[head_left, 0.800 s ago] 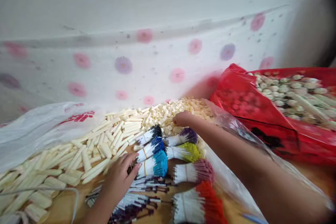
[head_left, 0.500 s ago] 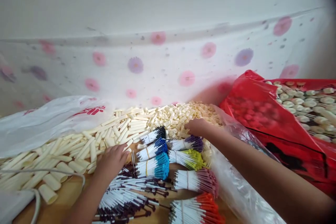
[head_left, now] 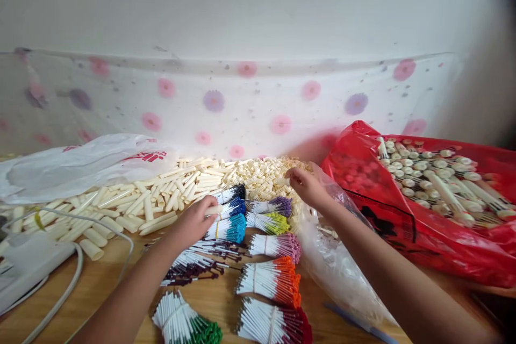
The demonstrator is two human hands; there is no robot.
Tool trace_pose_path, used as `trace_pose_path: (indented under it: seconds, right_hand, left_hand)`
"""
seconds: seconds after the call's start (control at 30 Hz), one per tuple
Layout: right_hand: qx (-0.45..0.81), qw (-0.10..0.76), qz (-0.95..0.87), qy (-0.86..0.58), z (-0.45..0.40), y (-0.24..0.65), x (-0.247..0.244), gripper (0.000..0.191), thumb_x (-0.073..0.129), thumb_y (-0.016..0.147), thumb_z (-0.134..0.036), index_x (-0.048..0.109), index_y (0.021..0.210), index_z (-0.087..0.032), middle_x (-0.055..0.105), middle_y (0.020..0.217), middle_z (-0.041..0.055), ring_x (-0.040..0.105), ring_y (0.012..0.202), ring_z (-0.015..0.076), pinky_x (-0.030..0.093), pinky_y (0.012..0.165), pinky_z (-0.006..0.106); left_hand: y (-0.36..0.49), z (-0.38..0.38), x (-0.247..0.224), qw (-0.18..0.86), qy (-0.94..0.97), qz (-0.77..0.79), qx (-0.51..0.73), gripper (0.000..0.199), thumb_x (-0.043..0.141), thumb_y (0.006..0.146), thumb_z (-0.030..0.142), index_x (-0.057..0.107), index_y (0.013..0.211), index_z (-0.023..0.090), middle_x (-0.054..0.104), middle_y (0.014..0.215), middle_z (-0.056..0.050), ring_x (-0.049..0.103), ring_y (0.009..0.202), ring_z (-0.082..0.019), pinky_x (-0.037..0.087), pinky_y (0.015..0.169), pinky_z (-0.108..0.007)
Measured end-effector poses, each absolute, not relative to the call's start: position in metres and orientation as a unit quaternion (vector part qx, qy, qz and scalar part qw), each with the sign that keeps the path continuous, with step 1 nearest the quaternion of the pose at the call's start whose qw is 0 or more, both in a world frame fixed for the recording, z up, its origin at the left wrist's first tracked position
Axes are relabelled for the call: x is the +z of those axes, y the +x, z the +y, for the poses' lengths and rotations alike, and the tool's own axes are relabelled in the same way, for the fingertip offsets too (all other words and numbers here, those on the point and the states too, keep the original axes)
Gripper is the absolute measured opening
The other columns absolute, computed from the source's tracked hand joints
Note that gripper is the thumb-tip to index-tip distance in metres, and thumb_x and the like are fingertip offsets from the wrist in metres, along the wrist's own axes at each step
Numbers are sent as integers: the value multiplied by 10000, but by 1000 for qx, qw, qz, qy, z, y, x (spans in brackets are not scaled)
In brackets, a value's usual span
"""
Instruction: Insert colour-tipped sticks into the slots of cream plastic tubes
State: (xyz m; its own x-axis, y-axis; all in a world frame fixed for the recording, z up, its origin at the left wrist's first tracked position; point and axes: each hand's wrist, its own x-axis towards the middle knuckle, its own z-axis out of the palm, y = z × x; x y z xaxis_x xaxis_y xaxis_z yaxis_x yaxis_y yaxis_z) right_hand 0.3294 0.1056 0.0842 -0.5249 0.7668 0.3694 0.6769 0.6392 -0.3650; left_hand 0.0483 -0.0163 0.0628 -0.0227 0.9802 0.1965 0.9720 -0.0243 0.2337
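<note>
My left hand [head_left: 197, 219] is closed around a short cream plastic tube [head_left: 214, 209], whose end shows at the fingertips, above the blue bundle of pen refills [head_left: 231, 208]. At the pile of small cream slotted plastic pieces [head_left: 258, 177], my right hand [head_left: 307, 186] has its fingers pinched together. A pale piece [head_left: 282, 181] appears at those fingertips. Rubber-banded refills with white stems and coloured ends lie between my arms, among them a light blue bundle [head_left: 229, 228], an orange bundle [head_left: 271, 279] and a green bundle [head_left: 183, 318]. Dark-tipped refills [head_left: 197, 260] lie loose beside my left forearm.
Longer cream tubes [head_left: 133, 201] spread across the left, below a white plastic bag [head_left: 84, 169]. A white power strip [head_left: 36, 263] with cables sits at left. On the right, a red bag [head_left: 439, 247] holds partly assembled pieces, beside a clear plastic bag [head_left: 334, 263].
The view has pulled back, showing more bundles in front. My left hand has moved right and up, over the refill bundles. My right hand has lifted slightly, and its fingers are now visible.
</note>
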Motion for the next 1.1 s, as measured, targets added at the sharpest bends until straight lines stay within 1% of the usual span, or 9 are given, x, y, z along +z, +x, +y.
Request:
trace_pose_path:
  seconds: [0.1,0.17,0.3,0.4,0.53,0.7,0.83,1.03,1.1]
  right_hand:
    - [139,320,-884,-312,49,338,77,191,377,853,-129,529,964,-160,609,938,52,575,853,121,472,739,254]
    - [162,342,-889,-256,17,344,66,182,409,832,-125,566,907,-177,640,865,34,595,810,112,477,716,223]
    - [205,357,-889,-202,-16,355,45,215,434,802,-103,601,905,-190,656,857,35,604,805,109,470,729,214]
    - [219,366,-884,-191,-22,364,35,239,422,796,-95,605,926,-178,656,866,59,600,809,129,468,730,241]
    - [192,389,-880,-193,-26,376,29,258,380,814,-81,588,941,-164,652,831,65,588,781,128,468,691,240]
    - [144,404,-889,-161,-29,385,28,250,405,818,-91,559,995,-179,649,861,61,578,788,129,468,691,244]
    - [148,410,-890,-133,-30,388,31,268,392,821,-84,554,1003,-196,652,878,55,577,790,131,474,681,246]
    - [109,431,-890,-103,-29,392,34,262,379,823,-74,553,991,-176,648,854,65,569,780,127,466,684,245]
    - [103,438,-888,-94,-28,393,34,258,381,818,-68,553,981,-170,646,849,68,570,777,124,463,683,243]
  left_hand:
    - [93,-39,69,109,750,625,185,184,357,813,285,422,979,238,574,962,1,546,871,-147,421,729,-234]
    - [117,-51,70,113,785,582,178,208,371,807,243,436,1005,241,581,970,-10,542,886,-162,410,760,-260]
    - [147,-64,70,114,845,508,121,297,365,850,347,421,1134,284,577,1071,-24,540,942,-189,395,786,-284]
    - [159,-63,74,118,855,498,85,286,334,861,376,468,1092,272,611,981,-19,564,879,-185,397,730,-265]
    - [168,-60,77,104,859,499,49,291,334,853,406,532,998,250,621,837,-13,573,788,-181,380,655,-243]
    - [176,-67,73,76,869,489,29,306,351,845,440,541,1009,265,628,844,-12,574,794,-189,368,654,-247]
    - [181,-74,71,53,864,500,25,295,356,847,441,528,1030,286,633,883,-4,580,808,-193,367,661,-257]
    - [192,-76,81,13,856,517,-2,275,353,846,440,546,902,252,625,791,-7,584,741,-200,361,604,-268]
    - [195,-78,84,-5,850,526,0,255,361,844,432,534,908,256,622,780,-5,585,715,-202,359,584,-270]
